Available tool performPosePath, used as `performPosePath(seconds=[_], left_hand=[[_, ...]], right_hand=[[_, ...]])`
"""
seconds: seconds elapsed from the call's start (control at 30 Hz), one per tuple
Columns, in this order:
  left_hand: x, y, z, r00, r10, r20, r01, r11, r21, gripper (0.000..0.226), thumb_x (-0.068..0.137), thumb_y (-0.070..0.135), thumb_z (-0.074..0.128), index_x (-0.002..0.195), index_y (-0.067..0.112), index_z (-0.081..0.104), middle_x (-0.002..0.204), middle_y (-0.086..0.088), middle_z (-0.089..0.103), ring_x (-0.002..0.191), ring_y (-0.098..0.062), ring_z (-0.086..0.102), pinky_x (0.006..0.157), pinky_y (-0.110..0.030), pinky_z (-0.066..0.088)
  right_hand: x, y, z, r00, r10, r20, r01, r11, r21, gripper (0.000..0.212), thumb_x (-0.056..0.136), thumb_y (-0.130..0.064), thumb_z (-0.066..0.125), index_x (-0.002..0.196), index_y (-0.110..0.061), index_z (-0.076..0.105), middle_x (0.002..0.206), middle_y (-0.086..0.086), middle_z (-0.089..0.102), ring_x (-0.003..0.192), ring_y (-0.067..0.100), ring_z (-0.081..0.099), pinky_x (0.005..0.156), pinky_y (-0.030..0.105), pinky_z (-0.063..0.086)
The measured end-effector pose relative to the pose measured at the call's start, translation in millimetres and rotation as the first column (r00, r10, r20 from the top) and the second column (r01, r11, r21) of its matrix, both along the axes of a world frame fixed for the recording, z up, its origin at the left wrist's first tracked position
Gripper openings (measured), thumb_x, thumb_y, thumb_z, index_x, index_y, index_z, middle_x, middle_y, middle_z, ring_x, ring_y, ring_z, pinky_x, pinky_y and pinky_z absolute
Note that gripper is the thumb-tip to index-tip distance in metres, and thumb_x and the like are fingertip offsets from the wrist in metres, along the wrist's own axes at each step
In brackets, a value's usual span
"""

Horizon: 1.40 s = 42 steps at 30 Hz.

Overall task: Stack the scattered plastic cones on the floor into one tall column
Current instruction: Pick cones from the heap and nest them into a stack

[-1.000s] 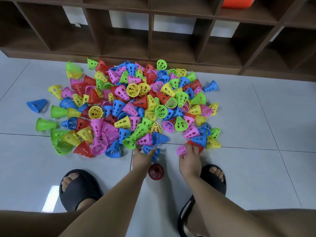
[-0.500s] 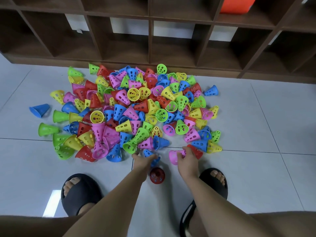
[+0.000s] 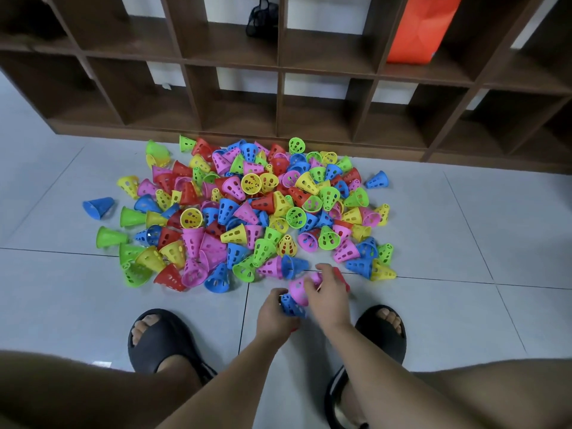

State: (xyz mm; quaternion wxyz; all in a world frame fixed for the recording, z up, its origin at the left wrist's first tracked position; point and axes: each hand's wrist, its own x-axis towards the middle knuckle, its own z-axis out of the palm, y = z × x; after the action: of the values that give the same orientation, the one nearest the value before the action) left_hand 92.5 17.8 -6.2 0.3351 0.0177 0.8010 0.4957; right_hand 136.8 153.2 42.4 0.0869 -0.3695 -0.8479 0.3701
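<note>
We look down between two black sandals (image 3: 161, 339) at a pale tiled floor (image 3: 464, 243). Both hands meet low in the middle, just short of the heap of cones (image 3: 247, 212).

Our left hand (image 3: 274, 315) has its fingers (image 3: 275, 294) curled round a blue cone (image 3: 291, 308), which sits against the palm and pokes out towards the right hand. A sliver of red (image 3: 294, 329) shows just under this hand. It looks like another cone, but we cannot tell whether the blue one sits on it.

Our right hand (image 3: 328, 300) pinches a pink cone (image 3: 297, 290), thumb on its near wall and the other fingers bent over the far side. The pink cone is tilted, with its wide mouth turned towards the left hand. It touches or overlaps the top of the blue cone, though we cannot tell whether it is seated on it. A red cone (image 3: 342, 278) lies on the floor just behind the right knuckles.

The heap spreads across the tiles ahead in pink, yellow, green, blue and red, most cones on their sides. A lone blue cone (image 3: 98, 207) lies apart at its left edge. Behind the heap stands a dark wooden shelf unit (image 3: 235, 119), with an orange item (image 3: 418, 29) in one upper compartment.
</note>
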Motion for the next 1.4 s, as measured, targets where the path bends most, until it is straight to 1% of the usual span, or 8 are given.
performPosePath(seconds=[0.27, 0.4, 0.73, 0.97, 1.07, 1.13, 1.23, 1.4], left_hand=[[-6, -26, -12, 0.988, -0.119, 0.096, 0.121, 0.993, -0.015, 0.085, 0.065, -0.002, 0.09, 0.138, 0.023, 0.055, 0.12, 0.001, 0.069, 0.105, -0.02, 0.07, 0.087, -0.042, 0.065], [-11, -35, -13, 0.983, -0.063, 0.171, 0.069, 0.997, -0.031, 0.07, 0.08, -0.014, 0.068, 0.141, 0.017, 0.055, 0.124, -0.004, 0.065, 0.098, -0.019, 0.067, 0.064, -0.027, 0.058], [-68, -63, -24, 0.954, 0.284, 0.095, -0.283, 0.959, -0.021, 0.056, 0.088, 0.018, 0.076, 0.14, 0.028, 0.056, 0.13, -0.007, 0.067, 0.106, -0.028, 0.069, 0.098, -0.047, 0.058], [-102, -72, -24, 0.917, 0.399, 0.014, -0.398, 0.916, -0.053, 0.064, 0.096, 0.012, 0.068, 0.153, 0.032, 0.047, 0.134, -0.001, 0.062, 0.081, -0.016, 0.062, 0.065, -0.027, 0.051], [-108, -73, -25, 0.905, 0.425, -0.001, -0.424, 0.903, -0.064, 0.063, 0.099, 0.008, 0.062, 0.157, 0.027, 0.046, 0.114, 0.007, 0.064, 0.079, -0.011, 0.057, 0.065, -0.024, 0.047], [-111, -73, -26, 0.898, 0.441, -0.008, -0.44, 0.895, -0.076, 0.063, 0.098, 0.008, 0.058, 0.157, 0.025, 0.047, 0.133, 0.002, 0.063, 0.096, -0.018, 0.061, 0.078, -0.029, 0.049], [-113, -73, -24, 0.878, 0.478, -0.03, -0.478, 0.869, -0.128, 0.054, 0.097, 0.012, 0.059, 0.149, 0.026, 0.057, 0.137, 0.001, 0.066, 0.102, -0.021, 0.066, 0.083, -0.033, 0.055], [-105, -75, -18, 0.883, 0.46, -0.091, -0.469, 0.857, -0.215, 0.027, 0.095, 0.014, 0.06, 0.108, 0.028, 0.079, 0.103, 0.001, 0.079, 0.088, -0.022, 0.071, 0.079, -0.038, 0.06]], right_hand=[[14, -23, -6, 0.95, 0.261, 0.174, -0.278, 0.957, 0.078, 0.035, 0.096, -0.033, 0.072, 0.128, -0.025, 0.062, 0.128, -0.006, 0.063, 0.11, 0.018, 0.067, 0.083, 0.024, 0.052], [17, -26, -14, 0.919, 0.33, 0.216, -0.357, 0.929, 0.099, 0.036, 0.096, -0.029, 0.07, 0.13, -0.024, 0.061, 0.129, -0.005, 0.062, 0.111, 0.02, 0.067, 0.085, 0.028, 0.051], [4, 5, -41, 0.993, -0.01, 0.116, 0.027, 0.989, -0.142, 0.028, 0.1, -0.018, 0.064, 0.128, -0.022, 0.064, 0.113, 0.0, 0.067, 0.102, 0.024, 0.065, 0.082, 0.03, 0.049], [-11, 30, -69, 0.969, -0.154, 0.191, 0.205, 0.936, -0.286, 0.055, 0.1, -0.018, 0.06, 0.153, -0.029, 0.048, 0.143, 0.007, 0.064, 0.126, 0.031, 0.063, 0.104, 0.039, 0.052], [-16, 35, -73, 0.966, -0.168, 0.195, 0.219, 0.935, -0.279, 0.051, 0.103, -0.017, 0.056, 0.153, -0.028, 0.05, 0.148, 0.005, 0.061, 0.13, 0.033, 0.06, 0.103, 0.039, 0.049], [-18, 37, -74, 0.967, -0.181, 0.18, 0.222, 0.945, -0.241, 0.048, 0.103, -0.013, 0.054, 0.15, -0.023, 0.054, 0.147, 0.007, 0.061, 0.129, 0.034, 0.06, 0.101, 0.037, 0.048], [-20, 40, -74, 0.952, -0.246, 0.18, 0.28, 0.94, -0.197, 0.041, 0.103, -0.011, 0.056, 0.142, -0.017, 0.063, 0.139, 0.011, 0.067, 0.125, 0.037, 0.062, 0.099, 0.036, 0.047], [-16, 49, -74, 0.929, -0.352, 0.111, 0.364, 0.922, -0.128, 0.024, 0.1, -0.015, 0.065, 0.121, -0.016, 0.076, 0.121, 0.01, 0.076, 0.113, 0.037, 0.068, 0.087, 0.038, 0.051]])
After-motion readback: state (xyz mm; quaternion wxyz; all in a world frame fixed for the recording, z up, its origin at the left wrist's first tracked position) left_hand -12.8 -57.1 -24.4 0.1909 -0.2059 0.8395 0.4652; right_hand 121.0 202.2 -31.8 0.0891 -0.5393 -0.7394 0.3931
